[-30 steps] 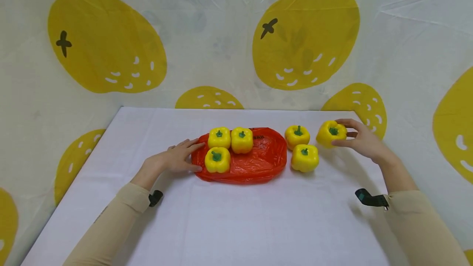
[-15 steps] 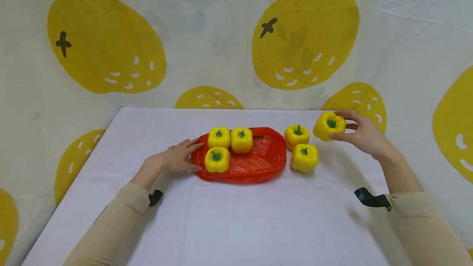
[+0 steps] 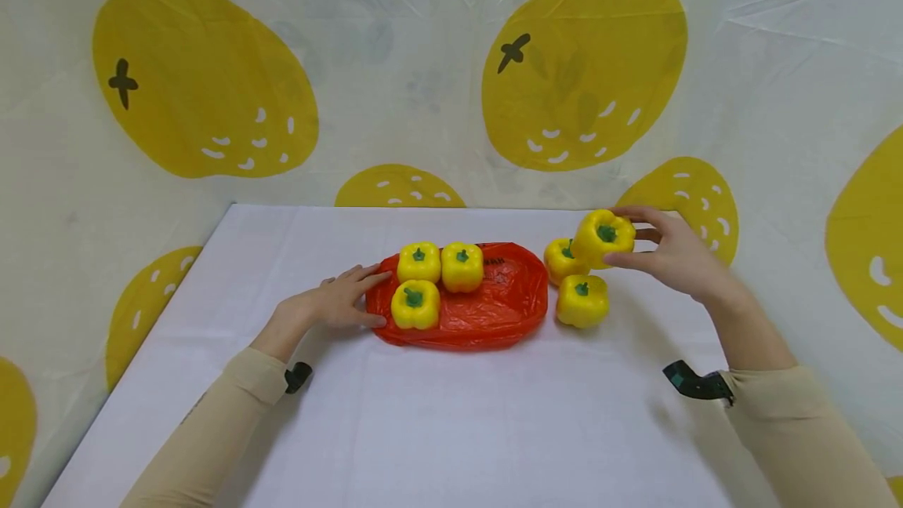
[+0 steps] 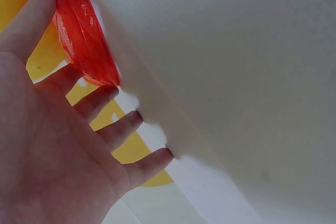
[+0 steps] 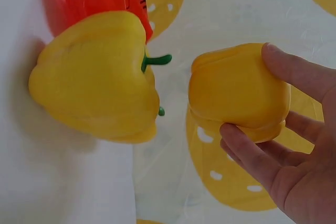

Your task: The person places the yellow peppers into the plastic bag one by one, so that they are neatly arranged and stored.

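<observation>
One held pepper [image 3: 600, 240], yellow, up off the white table [image 3: 437, 422], pinched in R hand [image 3: 673, 253] btwn thumb (near side) & fingertips (far side), stem up & tipped a bit twd the viewer in the head view. Partly in front of the rear loose pepper [image 3: 561, 263] there, yet apart from both loose ones in the R wrist view, w/ a gap showing. Front loose pepper [image 3: 582, 302] just nearer the person, both on the table off the R end of the red bag [image 3: 501, 304]. Bag lying flat, long axis L–R, some print at its back edge. Three more on its L half, stems up, close together: back-left pepper [image 3: 419, 265], back-right pepper [image 3: 462, 271], front-left pepper [image 3: 415, 310]. L hand [image 3: 343, 300] at the bag's L end, fingers spread, thumb & a fingertip or two touching it in the L wrist view; no pinch visible. Key relation, as judged: bag's bare R half to the L of the held pepper, past the loose pair, so sideways rather than straight ahead. R hand on that same side & nearer the pair; L hand at the opp. end, w/ three peppers btwn. Height over the loose pair prob. needed for any leftward shift; if low, poss. knock.
</observation>
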Motion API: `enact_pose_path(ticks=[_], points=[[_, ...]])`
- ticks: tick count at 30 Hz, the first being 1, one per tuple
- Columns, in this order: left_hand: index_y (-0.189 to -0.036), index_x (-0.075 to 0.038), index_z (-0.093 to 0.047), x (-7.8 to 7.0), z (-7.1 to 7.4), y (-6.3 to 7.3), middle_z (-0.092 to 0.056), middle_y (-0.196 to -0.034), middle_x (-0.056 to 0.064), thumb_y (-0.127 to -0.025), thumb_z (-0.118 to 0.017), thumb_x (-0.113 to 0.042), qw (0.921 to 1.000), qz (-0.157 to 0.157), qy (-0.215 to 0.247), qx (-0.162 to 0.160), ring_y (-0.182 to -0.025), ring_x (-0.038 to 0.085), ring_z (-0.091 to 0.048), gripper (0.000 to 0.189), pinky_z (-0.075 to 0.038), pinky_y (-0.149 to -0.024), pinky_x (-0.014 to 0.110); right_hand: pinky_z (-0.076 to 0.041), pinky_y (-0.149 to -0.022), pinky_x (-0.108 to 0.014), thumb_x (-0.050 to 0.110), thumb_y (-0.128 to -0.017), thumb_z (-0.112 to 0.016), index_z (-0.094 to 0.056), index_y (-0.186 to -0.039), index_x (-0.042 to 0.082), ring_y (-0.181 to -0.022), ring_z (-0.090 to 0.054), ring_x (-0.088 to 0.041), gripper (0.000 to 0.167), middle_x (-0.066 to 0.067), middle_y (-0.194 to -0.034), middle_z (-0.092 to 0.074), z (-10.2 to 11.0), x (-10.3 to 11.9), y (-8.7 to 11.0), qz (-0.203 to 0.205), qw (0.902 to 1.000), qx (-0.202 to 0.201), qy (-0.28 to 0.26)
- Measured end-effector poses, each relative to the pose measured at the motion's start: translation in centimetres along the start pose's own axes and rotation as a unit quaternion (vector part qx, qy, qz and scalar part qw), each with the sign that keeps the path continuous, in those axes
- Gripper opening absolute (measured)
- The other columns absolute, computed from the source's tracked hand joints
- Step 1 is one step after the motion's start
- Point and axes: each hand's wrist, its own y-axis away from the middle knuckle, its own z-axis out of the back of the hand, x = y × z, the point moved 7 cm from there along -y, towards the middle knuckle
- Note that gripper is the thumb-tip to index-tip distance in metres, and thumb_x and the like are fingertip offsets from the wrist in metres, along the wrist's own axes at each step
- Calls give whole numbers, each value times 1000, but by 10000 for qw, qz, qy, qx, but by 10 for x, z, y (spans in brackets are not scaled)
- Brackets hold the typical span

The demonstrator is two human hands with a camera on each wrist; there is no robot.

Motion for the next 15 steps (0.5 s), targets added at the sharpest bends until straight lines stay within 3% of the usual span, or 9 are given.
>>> enact_pose_path(ticks=[5, 15], points=[[-164, -20, -30, 0, -1, -1, -18, -169, 15, -89, -73, -55, 10000, 18, 24, -8, -152, 46, -16, 93, -16, -112, 77, -52, -97, -55, 39, -90, -81, -46, -153, 11, -130, -49, -43, 77, -14, -151, -48, -8, 8, -1, 150, 9999, 5, 82], [-163, -21, -30, 0, -1, -1, -18, -169, 14, -89, -74, -53, 10000, 62, 50, -23, -152, 45, -14, 92, -15, -112, 77, -51, -97, -61, 36, -88, -83, -42, -152, 8, -133, -47, -44, 80, -16, -150, -46, -33, 26, -5, 331, 9992, 151, -166]])
